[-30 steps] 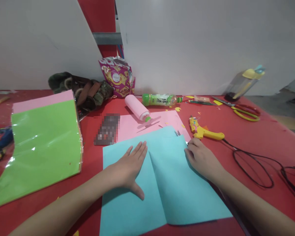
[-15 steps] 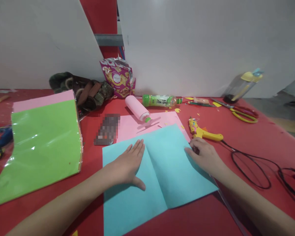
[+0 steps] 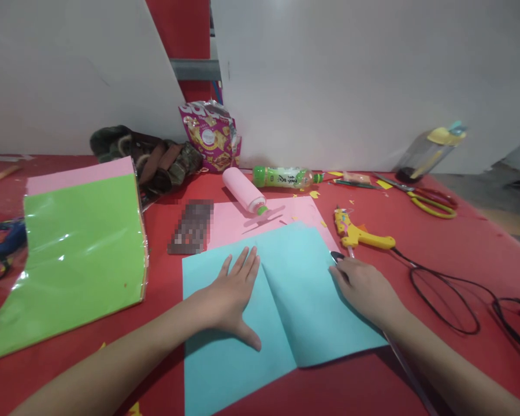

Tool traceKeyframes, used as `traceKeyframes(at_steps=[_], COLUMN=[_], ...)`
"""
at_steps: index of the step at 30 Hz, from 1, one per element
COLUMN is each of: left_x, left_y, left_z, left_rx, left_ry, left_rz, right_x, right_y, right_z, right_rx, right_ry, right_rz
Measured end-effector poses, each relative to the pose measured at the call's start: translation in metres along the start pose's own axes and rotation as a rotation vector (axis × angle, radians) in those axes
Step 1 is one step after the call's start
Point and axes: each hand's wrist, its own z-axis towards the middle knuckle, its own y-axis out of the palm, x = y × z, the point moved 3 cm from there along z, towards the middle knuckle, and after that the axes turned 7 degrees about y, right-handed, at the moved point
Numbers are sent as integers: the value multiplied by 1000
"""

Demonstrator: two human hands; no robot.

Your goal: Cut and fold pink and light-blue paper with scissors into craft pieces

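A sheet of light blue paper (image 3: 312, 294) with a fold down its middle lies in front of me, over part of a pink sheet (image 3: 229, 230). On the blue sheet's left half rests my left hand (image 3: 234, 300), flat and open with the fingers spread. My right hand (image 3: 368, 289) is at the sheet's right edge, its fingers curled and closed. A small dark oval end (image 3: 337, 256) shows by those fingertips; the rest is hidden, so what the hand grips cannot be made out. Just beyond that hand lies a yellow glue gun (image 3: 364, 237).
A pink-wrapped bottle (image 3: 245, 190), a green-labelled bottle (image 3: 281, 177), a snack bag (image 3: 212, 136) and a blurred-out dark flat object (image 3: 191, 228) lie ahead. Green paper in a clear sleeve (image 3: 84, 248) is left. Scissors (image 3: 433, 202), a tumbler (image 3: 429, 153) and a cable (image 3: 442, 274) are right.
The fingers of my left hand have spread wider on the blue paper. My right hand has shifted slightly toward me and right, and the dark oval end shows more clearly.
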Motion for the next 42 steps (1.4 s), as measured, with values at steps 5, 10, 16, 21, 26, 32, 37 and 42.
traceKeyframes(at_steps=[5, 10, 16, 21, 26, 32, 37, 42], left_x=[-1, -1, -10, -8, -2, 2, 4, 4], left_y=[1, 1, -4, -7, 2, 7, 3, 2], left_z=[1, 1, 4, 6, 5, 5, 6, 7], left_rx=[12, 5, 34, 47, 79, 79, 60, 50], left_ry=[8, 1, -16, 42, 51, 34, 7, -1], left_rz=[-8, 13, 36, 33, 29, 49, 50, 49], right_x=[3, 7, 8, 10, 12, 15, 15, 15], right_y=[3, -6, -19, -19, -12, 0, 0, -4], right_z=[-2, 1, 2, 2, -1, -4, -4, -3], right_rx=[-22, 16, 45, 23, -98, -135, -155, -141], right_ry=[-36, -56, -31, 50, 104, 76, 32, 50], right_rz=[31, 158, 304, 381, 334, 212, 170, 218])
